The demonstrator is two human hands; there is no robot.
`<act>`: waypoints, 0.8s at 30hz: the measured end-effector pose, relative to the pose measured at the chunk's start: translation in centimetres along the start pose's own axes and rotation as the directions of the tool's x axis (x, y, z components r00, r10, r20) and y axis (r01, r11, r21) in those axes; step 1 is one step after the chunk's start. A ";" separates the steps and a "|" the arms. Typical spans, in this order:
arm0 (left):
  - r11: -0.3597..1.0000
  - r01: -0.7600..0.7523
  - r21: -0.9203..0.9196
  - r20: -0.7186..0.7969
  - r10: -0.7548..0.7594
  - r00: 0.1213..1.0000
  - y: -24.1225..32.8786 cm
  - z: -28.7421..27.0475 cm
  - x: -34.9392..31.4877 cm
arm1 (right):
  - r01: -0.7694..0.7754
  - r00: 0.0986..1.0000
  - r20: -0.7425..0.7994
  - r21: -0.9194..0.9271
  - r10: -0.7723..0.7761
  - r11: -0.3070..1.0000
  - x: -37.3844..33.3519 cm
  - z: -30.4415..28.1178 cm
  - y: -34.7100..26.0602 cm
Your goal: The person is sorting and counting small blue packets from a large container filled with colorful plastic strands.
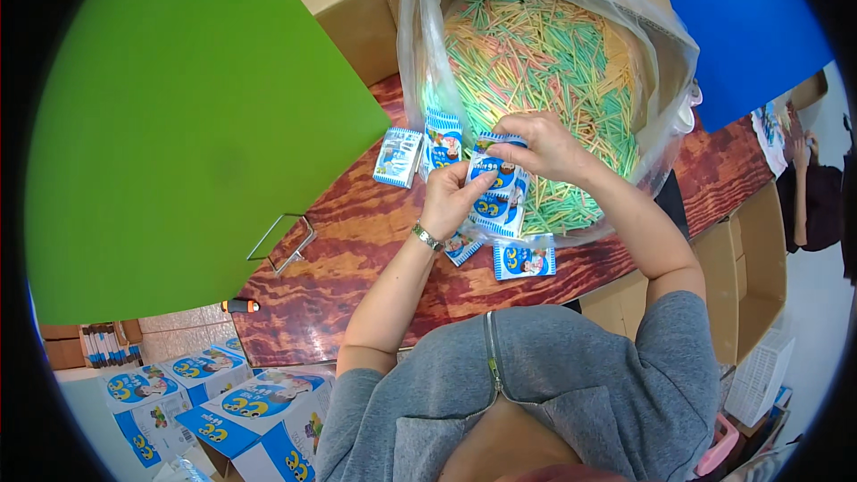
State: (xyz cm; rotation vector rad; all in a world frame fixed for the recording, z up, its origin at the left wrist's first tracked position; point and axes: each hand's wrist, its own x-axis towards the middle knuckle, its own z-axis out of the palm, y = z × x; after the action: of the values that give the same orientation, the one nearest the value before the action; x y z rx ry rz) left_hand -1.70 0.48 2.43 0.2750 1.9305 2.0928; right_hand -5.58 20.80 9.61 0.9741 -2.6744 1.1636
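Observation:
Between my two hands are small blue-and-white packets (pixel 489 207), which appear stacked. My left hand (pixel 445 203) grips their left side with the thumb on top. Pinching the upper end is my right hand (pixel 546 148), its fingertips partly hidden behind the packet. Just beyond, a large clear plastic bag (pixel 416 45) gapes wide, full of thin green, yellow and pink sticks (pixel 549 80). More packets lie around my hands: one packet (pixel 397 158) at the left, another packet (pixel 444 138) against the bag, and one packet (pixel 525 261) nearer to me.
The red-brown wood-patterned table (pixel 330 286) carries a bent wire stand (pixel 287 244). A large green panel (pixel 196 143) covers the left, a blue panel (pixel 741 27) the far right. Printed cartons (pixel 259 415) stand lower left; an open cardboard box (pixel 759 259) is at right, near another person (pixel 814 201).

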 end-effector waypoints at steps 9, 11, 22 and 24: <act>0.990 -0.065 0.123 -0.185 0.087 0.979 -0.9 -2.4 0.7 | -0.107 0.953 0.303 0.285 0.016 0.953 6.6 -1.3 4.2; 0.988 -0.077 0.136 -0.154 0.097 0.983 -0.5 -2.7 0.6 | -0.093 0.994 0.081 0.190 0.078 0.977 9.6 -1.7 8.6; 0.992 -0.026 0.125 -0.087 0.037 0.996 -0.8 -3.7 -0.6 | -0.229 0.951 0.044 -0.563 0.306 0.794 24.0 0.2 19.5; 0.996 -0.032 0.082 -0.114 0.041 0.993 -1.2 -3.8 -0.8 | -0.246 0.931 0.078 -0.588 0.356 0.771 24.9 0.6 19.3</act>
State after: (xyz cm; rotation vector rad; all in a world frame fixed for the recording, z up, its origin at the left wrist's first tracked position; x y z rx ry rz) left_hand -2.07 -3.25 0.99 0.2110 2.0942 2.1005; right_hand -36.42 17.25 4.29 0.5770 -3.1123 0.2254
